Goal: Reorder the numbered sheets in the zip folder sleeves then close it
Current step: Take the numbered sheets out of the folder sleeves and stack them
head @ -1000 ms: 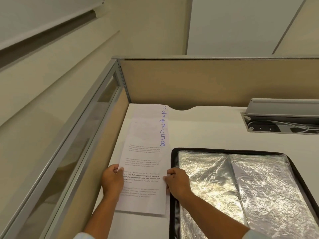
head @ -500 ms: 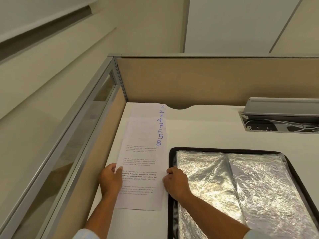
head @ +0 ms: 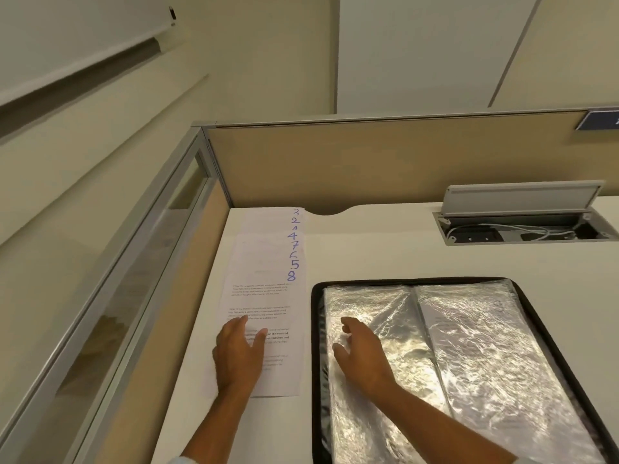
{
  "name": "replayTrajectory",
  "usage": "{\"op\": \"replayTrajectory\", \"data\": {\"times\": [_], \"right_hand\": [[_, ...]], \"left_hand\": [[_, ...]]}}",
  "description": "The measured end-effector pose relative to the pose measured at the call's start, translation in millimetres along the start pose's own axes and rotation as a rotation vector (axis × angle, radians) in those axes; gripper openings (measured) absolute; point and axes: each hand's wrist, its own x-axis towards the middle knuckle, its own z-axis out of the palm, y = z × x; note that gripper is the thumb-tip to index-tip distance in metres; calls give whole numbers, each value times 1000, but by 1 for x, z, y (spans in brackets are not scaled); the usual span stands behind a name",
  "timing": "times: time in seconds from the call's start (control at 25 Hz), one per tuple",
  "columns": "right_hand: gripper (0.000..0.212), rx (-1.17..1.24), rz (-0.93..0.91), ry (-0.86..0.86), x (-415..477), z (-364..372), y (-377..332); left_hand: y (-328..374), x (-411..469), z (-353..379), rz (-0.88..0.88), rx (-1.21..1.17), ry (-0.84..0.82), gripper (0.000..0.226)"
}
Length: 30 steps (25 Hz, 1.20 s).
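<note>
Left hand [head: 239, 354] flat, fingers straight, on the numbered sheets [head: 268, 262]; right hand [head: 361, 354] loosely spread over the left sleeve [head: 385, 309] of the zip folder [head: 315, 329], gripping nothing. Sheets fanned along the left edge of the counter [head: 385, 249], reading 3, 2, 1, 4, 7, 6, 5, 8 from far to near. Folder unzipped, flat, toward the near right corner. Probably early on: sorting, sleeving and zipping all left, though a printed page seemingly in the right sleeve [head: 475, 336].

You can read handwritten blue 3, 2, 1, 4, 7, 6, 5, 8 down the right edges of the fanned sheets [head: 264, 262]; their print is too small.
</note>
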Motion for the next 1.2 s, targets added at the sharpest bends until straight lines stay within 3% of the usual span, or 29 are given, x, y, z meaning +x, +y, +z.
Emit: {"op": "replayTrajectory", "data": {"times": [0.2,0.4,0.56,0.64,0.92,1.08,1.2], "right_hand": [[65,-144,-34,101,-30,-38,37],[54,-275,33,258,-59,-82,84],[78,-367,150,343,-84,-109,134],[89,-403,223,354,-96,-120,154],[85,-596,455,387,-128,-140,206],[87,-659,469,407,-140,-141,226],[67,-632,382,413,-141,-143,232]], "left_hand": [[41,-44,36,176,6,-123,64],[78,-90,82,409,63,-252,68],[106,-130,116,571,128,-351,75],[117,-147,129,604,159,-412,77],[129,-191,151,719,322,-519,77],[119,-200,157,718,411,-539,81],[115,-202,156,716,440,-494,82]]}}
